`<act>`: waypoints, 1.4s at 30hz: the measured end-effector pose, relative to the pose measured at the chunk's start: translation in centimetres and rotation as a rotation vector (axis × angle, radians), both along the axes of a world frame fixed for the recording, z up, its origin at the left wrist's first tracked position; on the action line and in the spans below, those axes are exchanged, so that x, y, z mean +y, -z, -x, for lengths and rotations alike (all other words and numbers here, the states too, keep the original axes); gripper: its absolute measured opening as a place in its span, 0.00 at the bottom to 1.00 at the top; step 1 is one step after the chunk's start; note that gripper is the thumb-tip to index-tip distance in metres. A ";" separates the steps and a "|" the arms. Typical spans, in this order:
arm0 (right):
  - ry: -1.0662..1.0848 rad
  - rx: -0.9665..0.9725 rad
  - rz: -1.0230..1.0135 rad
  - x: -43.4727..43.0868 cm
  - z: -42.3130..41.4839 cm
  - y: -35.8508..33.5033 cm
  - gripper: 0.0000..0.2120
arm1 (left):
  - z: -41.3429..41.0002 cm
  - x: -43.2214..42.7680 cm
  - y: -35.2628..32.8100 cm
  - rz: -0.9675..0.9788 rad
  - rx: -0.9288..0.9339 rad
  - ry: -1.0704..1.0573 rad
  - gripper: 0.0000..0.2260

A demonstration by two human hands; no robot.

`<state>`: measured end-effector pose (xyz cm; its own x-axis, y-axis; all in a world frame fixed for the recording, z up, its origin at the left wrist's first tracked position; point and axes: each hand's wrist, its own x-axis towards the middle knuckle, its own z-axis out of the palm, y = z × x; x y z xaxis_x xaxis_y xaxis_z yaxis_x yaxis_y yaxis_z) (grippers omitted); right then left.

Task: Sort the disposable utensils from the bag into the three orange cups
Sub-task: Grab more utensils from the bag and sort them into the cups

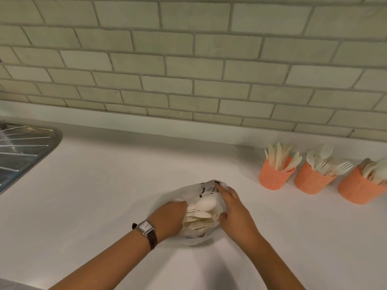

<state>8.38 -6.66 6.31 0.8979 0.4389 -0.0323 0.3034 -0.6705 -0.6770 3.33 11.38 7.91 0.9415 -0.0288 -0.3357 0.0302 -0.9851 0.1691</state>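
Left hand [169, 218] curled, right hand [234, 210] flat.

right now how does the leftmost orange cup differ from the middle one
The leftmost cup holds knives, blades up; the middle cup holds mostly forks, tines up. The leftmost cup stands closest to the bag; the middle cup sits further right, at the centre of the row. Both are orange, perforated and stand on the white counter.
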 end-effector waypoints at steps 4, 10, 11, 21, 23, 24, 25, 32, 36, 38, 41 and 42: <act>0.024 0.050 -0.079 0.0 -1.1 0.8 0.32 | 1.3 -0.5 -1.5 0.106 -0.182 0.019 0.11; 0.000 0.194 -0.286 -0.4 -2.1 0.0 0.32 | 2.4 1.2 -2.4 0.207 -0.251 0.026 0.11; 0.005 0.221 -0.324 -0.3 -2.1 -0.3 0.32 | 2.6 1.3 -2.6 0.270 -0.261 0.016 0.11; -0.020 0.213 -0.379 -0.7 0.1 -0.6 0.24 | 1.5 -0.4 -4.8 1.061 -0.490 -0.384 0.10; 0.009 0.125 -0.400 -1.4 1.2 -1.1 0.23 | 1.1 -1.6 -4.5 1.162 -0.494 -0.360 0.10; 0.032 0.118 -0.421 -2.0 1.8 -1.4 0.22 | 0.9 -2.4 -4.4 1.213 -0.495 -0.341 0.07; 0.053 0.128 -0.442 -2.7 2.5 -1.8 0.22 | 0.7 -3.3 -4.3 1.265 -0.479 -0.327 0.05; 0.156 0.218 -0.555 -9.6 5.7 -2.0 0.25 | -0.9 -12.9 -1.4 1.421 -0.288 -0.229 0.05; 0.325 0.381 -0.720 -13.4 5.4 -0.9 0.26 | -2.4 -18.4 -0.8 1.490 -0.146 -0.276 0.07; 0.510 0.536 -1.031 -15.7 4.9 0.4 0.18 | -3.3 -20.9 -0.9 1.541 -0.086 -0.297 0.07; 0.725 0.779 -1.447 -19.1 4.3 1.5 0.28 | -4.6 -24.5 -1.8 1.644 -0.052 -0.281 0.08; 0.765 0.845 -1.534 -20.4 4.1 1.9 0.31 | -5.0 -25.8 -2.1 1.691 -0.053 -0.282 0.07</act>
